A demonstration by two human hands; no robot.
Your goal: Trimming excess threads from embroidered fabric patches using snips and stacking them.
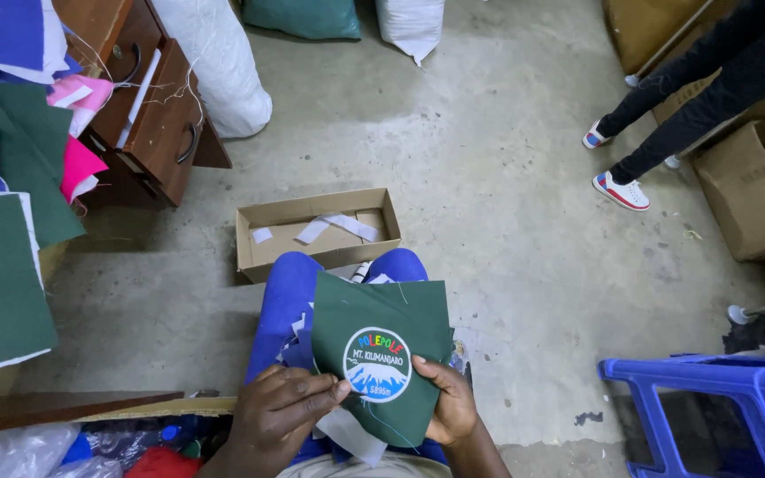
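Note:
A dark green fabric square [381,314] with a round embroidered patch [377,364] rests over my blue-trousered lap. My left hand [278,409] pinches the cloth at the patch's left rim. My right hand [450,400] grips the fabric's lower right edge, thumb lying beside the patch. A strip of white backing [350,436] hangs below the cloth between both hands. Small white scraps lie on my thigh.
An open shallow cardboard box [254,232] with white strips sits on the concrete floor ahead. Stacked green, blue and pink fabric pieces [11,159] cover a table at left, by wooden drawers [157,115]. A blue plastic stool [737,398] stands right. Another person's legs [683,106] are at far right.

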